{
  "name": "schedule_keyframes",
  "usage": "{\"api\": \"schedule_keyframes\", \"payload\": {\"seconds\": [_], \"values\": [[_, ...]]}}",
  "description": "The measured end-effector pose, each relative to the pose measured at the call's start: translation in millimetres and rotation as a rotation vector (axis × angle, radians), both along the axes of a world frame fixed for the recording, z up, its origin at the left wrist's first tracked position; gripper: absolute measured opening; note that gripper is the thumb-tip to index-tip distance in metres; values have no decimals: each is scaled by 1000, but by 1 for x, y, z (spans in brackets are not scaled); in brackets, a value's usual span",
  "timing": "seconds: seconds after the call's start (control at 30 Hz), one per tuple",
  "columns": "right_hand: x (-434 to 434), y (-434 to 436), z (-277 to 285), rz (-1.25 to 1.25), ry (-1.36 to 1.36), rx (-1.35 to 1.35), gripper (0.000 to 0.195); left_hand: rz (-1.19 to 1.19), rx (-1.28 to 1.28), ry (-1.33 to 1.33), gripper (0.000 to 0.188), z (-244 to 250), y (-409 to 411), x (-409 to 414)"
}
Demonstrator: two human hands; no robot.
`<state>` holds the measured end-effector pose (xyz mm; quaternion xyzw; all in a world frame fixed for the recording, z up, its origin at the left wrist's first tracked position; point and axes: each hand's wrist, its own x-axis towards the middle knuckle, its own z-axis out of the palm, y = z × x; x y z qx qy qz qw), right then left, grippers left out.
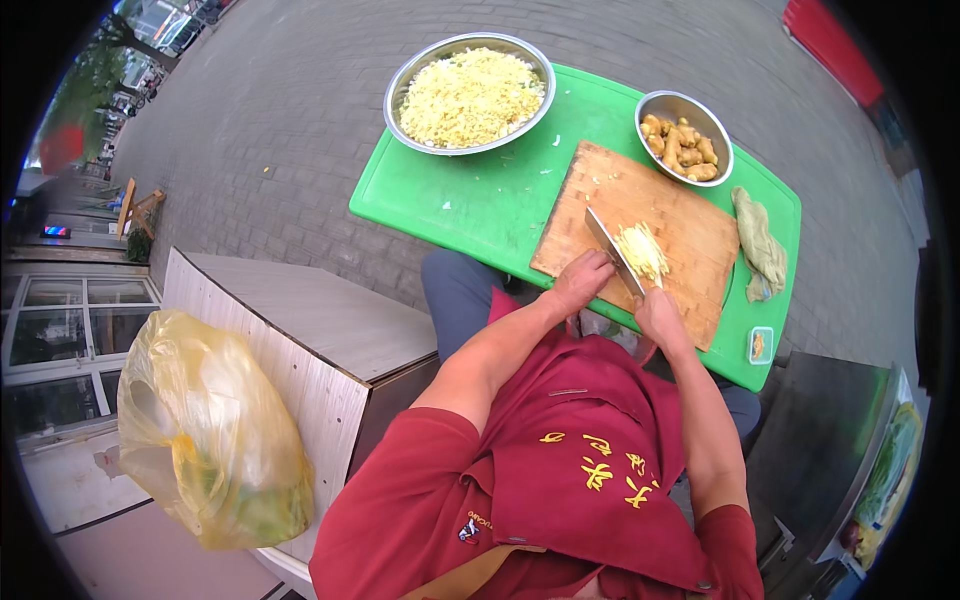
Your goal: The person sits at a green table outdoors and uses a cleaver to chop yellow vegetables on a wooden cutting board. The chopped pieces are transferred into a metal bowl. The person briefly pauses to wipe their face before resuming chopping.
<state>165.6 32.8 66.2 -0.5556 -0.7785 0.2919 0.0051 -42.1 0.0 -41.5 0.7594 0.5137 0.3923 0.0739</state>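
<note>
My right hand grips the handle of a broad-bladed kitchen knife, which slants over a wooden cutting board. Just left of the blade, my left hand rests low with curled fingers close to the steel; whether it pinches anything is hidden. To the blade's right lies a pile of thin pale-yellow strips, apparently cut ginger. A few small bits are scattered farther up the board. Beyond it, a metal bowl contains several knobs of ginger root.
A green table carries the board. A large metal bowl of chopped pale-yellow pieces overhangs its far left edge. At right are a crumpled cloth and a small clear container. A yellow plastic bag stands on my left.
</note>
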Motion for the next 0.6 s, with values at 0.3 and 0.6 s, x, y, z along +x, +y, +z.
{"api": "schedule_keyframes", "payload": {"seconds": [0.3,0.6], "values": [[-4,-1,20,35,17,-36,30,44,-7,20,16,2,0,-1],[5,-7,3,20,45,-63,28,33,-32,28,13,5,-3,0]]}}
